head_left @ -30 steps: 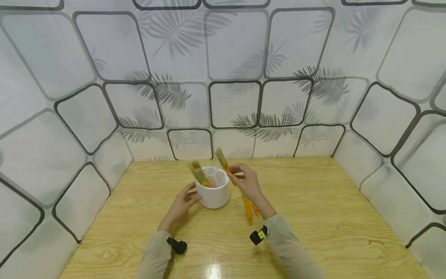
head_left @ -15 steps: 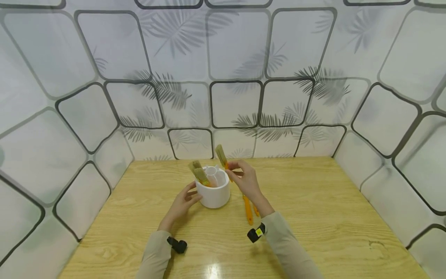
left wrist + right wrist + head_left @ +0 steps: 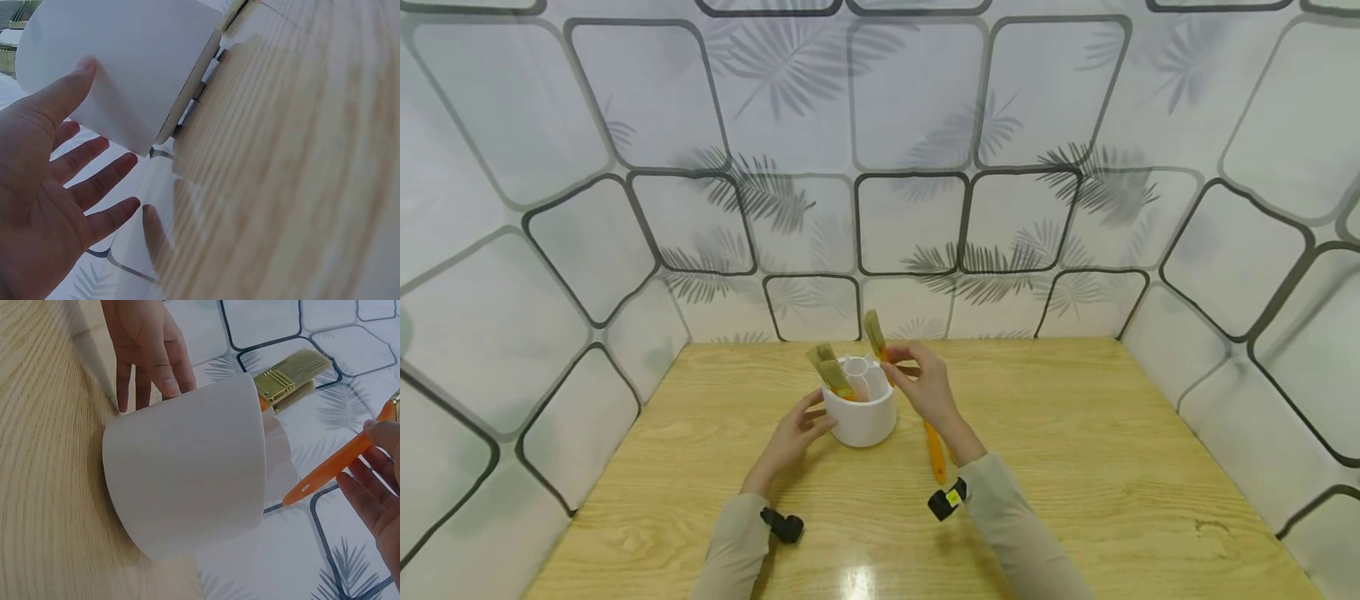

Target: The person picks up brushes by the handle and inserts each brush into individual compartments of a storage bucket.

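A round white holder (image 3: 861,423) stands upright on the table, with a tube-like divider (image 3: 856,369) inside. Two bristle paintbrushes (image 3: 831,373) lean out of its left side. My left hand (image 3: 792,435) touches the holder's left wall; in the left wrist view the thumb (image 3: 75,84) rests on that wall and the fingers are spread. Between thumb and fingers, my right hand (image 3: 927,388) pinches another paintbrush (image 3: 874,332), bristles up. In the right wrist view its orange handle (image 3: 331,467) slants down beside the holder's mouth, its end apart from the rim.
On the wooden table (image 3: 1075,467), right of the holder, lies an orange-handled tool (image 3: 936,454), partly hidden by my right arm, with a sliver of another orange handle (image 3: 952,457) beside it. Patterned cloth walls (image 3: 910,225) rise behind and at both sides.
My right hand has moved slightly left with the paintbrush, bringing it closer over the holder's right rim. My left hand stays at the holder's left wall.
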Demonstrator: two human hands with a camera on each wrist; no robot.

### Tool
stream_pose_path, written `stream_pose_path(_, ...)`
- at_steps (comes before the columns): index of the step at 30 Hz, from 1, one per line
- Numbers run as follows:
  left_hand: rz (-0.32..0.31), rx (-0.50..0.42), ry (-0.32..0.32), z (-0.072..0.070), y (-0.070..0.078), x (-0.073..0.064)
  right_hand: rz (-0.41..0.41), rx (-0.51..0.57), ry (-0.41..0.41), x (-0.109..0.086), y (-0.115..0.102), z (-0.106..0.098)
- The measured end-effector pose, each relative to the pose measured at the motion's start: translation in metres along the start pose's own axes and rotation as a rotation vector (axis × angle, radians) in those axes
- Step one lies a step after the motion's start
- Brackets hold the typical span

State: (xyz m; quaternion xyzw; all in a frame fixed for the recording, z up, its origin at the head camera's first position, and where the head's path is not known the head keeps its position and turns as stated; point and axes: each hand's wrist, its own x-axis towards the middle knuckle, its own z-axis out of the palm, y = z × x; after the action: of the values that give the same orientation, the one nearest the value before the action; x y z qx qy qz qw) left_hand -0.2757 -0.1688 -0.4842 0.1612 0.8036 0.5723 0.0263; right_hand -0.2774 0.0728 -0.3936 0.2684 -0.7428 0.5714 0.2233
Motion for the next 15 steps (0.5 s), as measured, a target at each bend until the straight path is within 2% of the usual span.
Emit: stream_pose_path(15, -0.007, -0.004, -0.012, 0.0001, 0.0032, -0.0001, -0.011, -0.006, -0.033, 0.0018, 0.0043, 0.0040)
